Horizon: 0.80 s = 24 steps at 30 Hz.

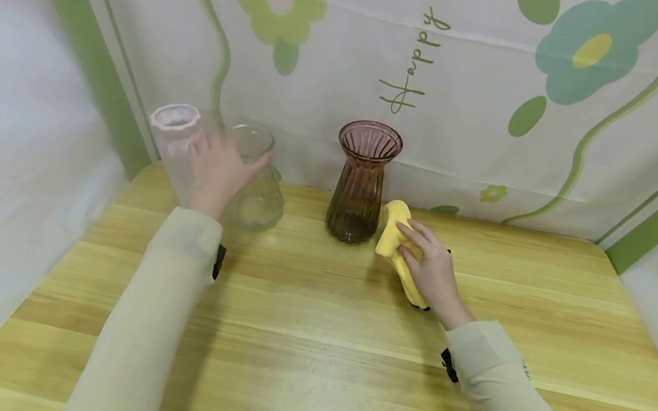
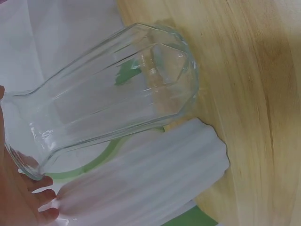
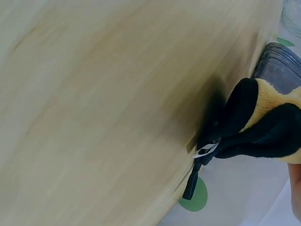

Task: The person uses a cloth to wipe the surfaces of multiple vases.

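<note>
In the head view my left hand (image 1: 217,167), blurred, spreads between a pale pink fluted vase (image 1: 176,127) and a clear glass vase (image 1: 259,204). The left wrist view has its fingers (image 2: 40,202) fairly straight beside the clear vase's rim, fingertips right at the pink vase (image 2: 146,174). Both bases stand on the wood. My right hand (image 1: 432,271) grips a soft yellow plush item (image 1: 394,228), thumb and fingers pressed into it. Black plush parts (image 3: 277,132), a dark strap and a white tag show on its underside. Close left of it stands a purple-to-amber ribbed glass vase (image 1: 357,196).
The wooden table (image 1: 301,362) ends at a white curtain (image 1: 345,39) printed with flowers and lettering, just behind the vases. White fabric sides with green bands flank the table left and right.
</note>
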Tool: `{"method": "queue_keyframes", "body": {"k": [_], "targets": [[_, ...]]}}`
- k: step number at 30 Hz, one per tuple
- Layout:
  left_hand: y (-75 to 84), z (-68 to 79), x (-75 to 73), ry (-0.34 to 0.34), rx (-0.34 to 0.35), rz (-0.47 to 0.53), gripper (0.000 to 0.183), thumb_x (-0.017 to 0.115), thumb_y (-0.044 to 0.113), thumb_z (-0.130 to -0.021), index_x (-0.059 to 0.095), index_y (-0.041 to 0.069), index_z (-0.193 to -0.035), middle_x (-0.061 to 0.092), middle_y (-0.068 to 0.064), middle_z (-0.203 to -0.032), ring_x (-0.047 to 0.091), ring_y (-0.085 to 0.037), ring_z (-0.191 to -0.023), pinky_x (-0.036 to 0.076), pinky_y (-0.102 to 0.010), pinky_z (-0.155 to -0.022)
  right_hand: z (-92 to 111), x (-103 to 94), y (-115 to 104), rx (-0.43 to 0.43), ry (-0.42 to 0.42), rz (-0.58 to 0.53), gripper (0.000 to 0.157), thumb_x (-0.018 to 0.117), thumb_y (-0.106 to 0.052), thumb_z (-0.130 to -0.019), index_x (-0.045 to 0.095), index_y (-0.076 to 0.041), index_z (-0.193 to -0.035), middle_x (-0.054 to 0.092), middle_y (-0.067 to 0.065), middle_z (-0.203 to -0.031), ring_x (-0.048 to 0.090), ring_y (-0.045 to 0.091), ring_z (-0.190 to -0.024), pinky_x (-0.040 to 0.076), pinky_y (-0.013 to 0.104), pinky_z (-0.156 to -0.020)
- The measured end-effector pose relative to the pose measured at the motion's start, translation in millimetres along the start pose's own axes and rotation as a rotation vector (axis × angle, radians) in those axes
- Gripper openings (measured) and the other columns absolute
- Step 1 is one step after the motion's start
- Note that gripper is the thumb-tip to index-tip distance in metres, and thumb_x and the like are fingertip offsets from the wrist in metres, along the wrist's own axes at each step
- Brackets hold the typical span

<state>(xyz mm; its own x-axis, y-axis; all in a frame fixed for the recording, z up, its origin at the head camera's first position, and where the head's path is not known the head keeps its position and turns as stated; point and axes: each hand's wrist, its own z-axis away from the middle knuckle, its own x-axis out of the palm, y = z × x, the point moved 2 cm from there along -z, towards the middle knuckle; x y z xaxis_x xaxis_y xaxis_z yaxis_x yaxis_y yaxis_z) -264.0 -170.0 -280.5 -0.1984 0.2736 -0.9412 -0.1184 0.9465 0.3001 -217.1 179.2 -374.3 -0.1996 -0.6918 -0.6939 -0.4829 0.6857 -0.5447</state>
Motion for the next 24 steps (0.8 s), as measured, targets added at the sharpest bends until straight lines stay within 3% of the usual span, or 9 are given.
{"method": "queue_keyframes", "body": {"k": [17,24], "targets": [[-1.5,1.4,2.0,-0.022,0.0,0.015,0.106,0.033,0.078,-0.084,0.018,-0.004,-0.15,0.022,-0.027,-0.155,0.016,-0.046,-0.144,0.007,-0.058,-0.118,-1.9,-3.5,-0.3,0.017,0.027,-0.027,0.044,0.068,0.0,-0.084,0.061,-0.005,-0.127,0.056,0.02,-0.134,0.058,0.039,-0.118,0.052,0.049,-0.092],[0.6,1.6,7.0,-0.02,0.056,0.039,0.105,0.034,0.081,-0.082,0.022,0.002,-0.151,0.024,-0.024,-0.155,0.018,-0.045,-0.144,0.002,-0.062,-0.118,-5.6,-6.7,-3.1,0.011,0.061,-0.037,0.044,0.068,0.001,-0.084,0.06,-0.004,-0.127,0.056,0.021,-0.133,0.058,0.04,-0.117,0.053,0.048,-0.092]]}}
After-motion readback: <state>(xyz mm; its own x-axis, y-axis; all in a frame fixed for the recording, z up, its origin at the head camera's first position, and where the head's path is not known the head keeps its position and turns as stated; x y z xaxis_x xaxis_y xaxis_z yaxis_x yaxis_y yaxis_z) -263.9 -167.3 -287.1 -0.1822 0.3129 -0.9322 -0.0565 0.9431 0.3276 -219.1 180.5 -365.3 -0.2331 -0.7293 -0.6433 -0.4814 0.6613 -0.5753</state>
